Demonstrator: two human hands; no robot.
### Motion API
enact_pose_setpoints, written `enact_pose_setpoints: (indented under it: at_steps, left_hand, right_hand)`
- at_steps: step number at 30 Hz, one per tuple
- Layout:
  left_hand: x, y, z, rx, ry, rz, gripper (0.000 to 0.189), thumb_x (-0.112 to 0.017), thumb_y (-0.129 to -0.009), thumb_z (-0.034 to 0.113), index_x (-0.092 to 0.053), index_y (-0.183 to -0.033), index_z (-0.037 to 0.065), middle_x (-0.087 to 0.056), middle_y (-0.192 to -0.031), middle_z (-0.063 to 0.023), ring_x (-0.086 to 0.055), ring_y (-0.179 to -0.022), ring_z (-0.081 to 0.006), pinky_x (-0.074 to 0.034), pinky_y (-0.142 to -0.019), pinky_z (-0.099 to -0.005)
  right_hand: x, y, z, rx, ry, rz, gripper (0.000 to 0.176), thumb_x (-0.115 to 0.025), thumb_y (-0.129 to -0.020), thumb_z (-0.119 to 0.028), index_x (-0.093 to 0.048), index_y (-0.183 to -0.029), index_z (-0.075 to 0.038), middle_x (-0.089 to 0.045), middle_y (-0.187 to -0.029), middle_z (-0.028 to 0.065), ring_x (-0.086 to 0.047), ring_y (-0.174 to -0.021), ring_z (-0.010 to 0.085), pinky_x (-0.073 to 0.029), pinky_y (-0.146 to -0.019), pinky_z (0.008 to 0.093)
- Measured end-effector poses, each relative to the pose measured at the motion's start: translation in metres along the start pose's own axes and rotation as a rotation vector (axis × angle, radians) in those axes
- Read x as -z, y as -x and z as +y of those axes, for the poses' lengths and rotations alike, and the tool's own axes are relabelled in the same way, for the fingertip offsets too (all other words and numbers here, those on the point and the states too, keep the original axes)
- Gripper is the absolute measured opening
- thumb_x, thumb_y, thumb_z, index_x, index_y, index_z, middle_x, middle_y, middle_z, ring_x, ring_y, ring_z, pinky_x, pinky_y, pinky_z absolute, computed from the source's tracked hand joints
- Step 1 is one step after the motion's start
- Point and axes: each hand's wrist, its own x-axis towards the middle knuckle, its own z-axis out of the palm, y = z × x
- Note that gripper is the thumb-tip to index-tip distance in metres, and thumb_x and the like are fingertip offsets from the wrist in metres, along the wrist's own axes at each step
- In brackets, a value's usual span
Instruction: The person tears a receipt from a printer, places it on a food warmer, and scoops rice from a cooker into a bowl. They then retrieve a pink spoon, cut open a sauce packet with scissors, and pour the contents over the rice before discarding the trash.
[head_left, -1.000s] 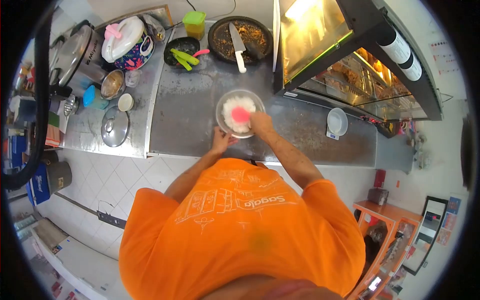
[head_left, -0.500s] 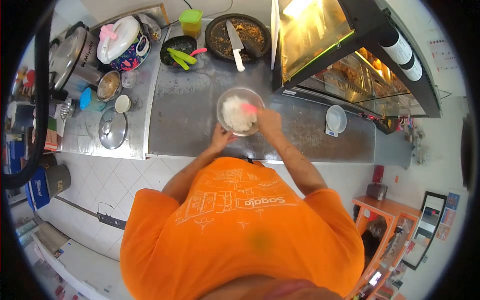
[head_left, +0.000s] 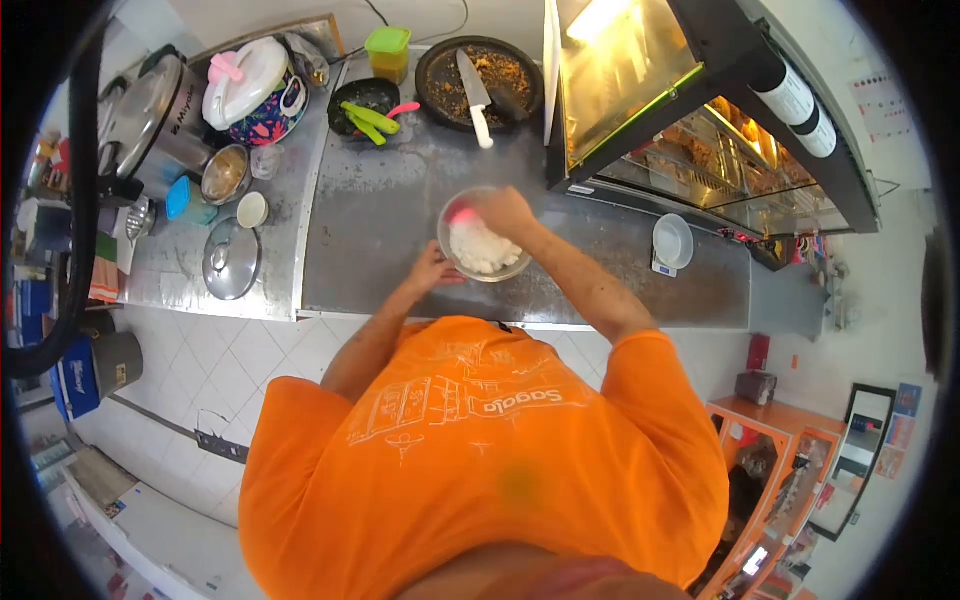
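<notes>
A metal bowl (head_left: 445, 222) of white rice (head_left: 484, 250) sits on the dark worktop right in front of me. My right hand (head_left: 505, 212) is closed round a pink rice paddle (head_left: 463, 214), whose blade is at the bowl's far left side; the handle is hidden in my fist. With my left hand (head_left: 434, 268) I grip the bowl's lower left side, though some fingertips are hidden against it.
Behind the bowl lies a white-handled knife (head_left: 473, 92) on a round stone mortar (head_left: 432, 95). A black dish with green pieces (head_left: 368, 122) is beside it. A lit glass display case (head_left: 640, 80) stands at right, near a plastic container on a scale (head_left: 673, 242).
My right hand has moved up and left with the paddle, across to the bowl's far left side. The rice has shifted toward the near right. My left hand stays at the bowl.
</notes>
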Motion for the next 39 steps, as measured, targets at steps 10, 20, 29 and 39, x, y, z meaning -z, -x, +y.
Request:
enact_pose_setpoints:
  at_steps: [10, 20, 29, 39]
  left_hand:
    - [0.006, -0.003, -0.013, 0.006, 0.105, 0.065, 0.024, -0.053, -0.092, 0.007, -0.036, -0.109, 0.005, -0.052, -0.105, -0.0176, -0.067, -0.084, -0.0312, -0.06, -0.073, -0.0425]
    - [-0.009, -0.002, -0.029, 0.017, 0.086, 0.049, 0.036, -0.049, -0.093, 0.005, -0.028, -0.122, 0.008, -0.05, -0.113, -0.0195, -0.066, -0.084, -0.0311, -0.06, -0.07, -0.0397]
    - [-0.005, 0.002, -0.036, 0.031, 0.102, 0.021, 0.037, -0.049, -0.094, 0.005, -0.028, -0.124, 0.008, -0.051, -0.119, -0.0195, -0.063, -0.097, -0.0316, -0.058, -0.079, -0.0409]
    - [0.0, 0.021, -0.024, -0.057, 0.203, 0.052, 0.041, -0.052, -0.093, 0.008, -0.032, -0.129, 0.01, -0.047, -0.124, -0.0147, -0.06, -0.102, -0.0316, -0.056, -0.08, -0.0432]
  right_hand:
    - [0.013, 0.047, -0.037, -0.115, -0.061, -0.288, 0.011, -0.062, -0.074, -0.013, -0.07, -0.079, -0.009, -0.067, -0.078, 0.0146, -0.068, -0.074, 0.023, -0.053, -0.059, 0.0366]
    - [-0.012, 0.055, -0.051, -0.529, -0.293, -0.334, 0.015, -0.061, -0.076, -0.012, -0.069, -0.086, -0.005, -0.068, -0.087, 0.0192, -0.068, -0.077, 0.0328, -0.054, -0.068, 0.045]
    - [0.019, 0.036, -0.022, -0.575, -0.198, -0.179, 0.014, -0.058, -0.078, -0.016, -0.071, -0.077, -0.012, -0.068, -0.075, 0.0115, -0.068, -0.071, 0.0277, -0.052, -0.058, 0.0394]
    - [-0.013, 0.03, -0.115, -0.568, -0.302, -0.119, 0.018, -0.059, -0.076, -0.025, -0.072, -0.08, -0.013, -0.067, -0.081, 0.0054, -0.065, -0.082, 0.0252, -0.049, -0.068, 0.04]
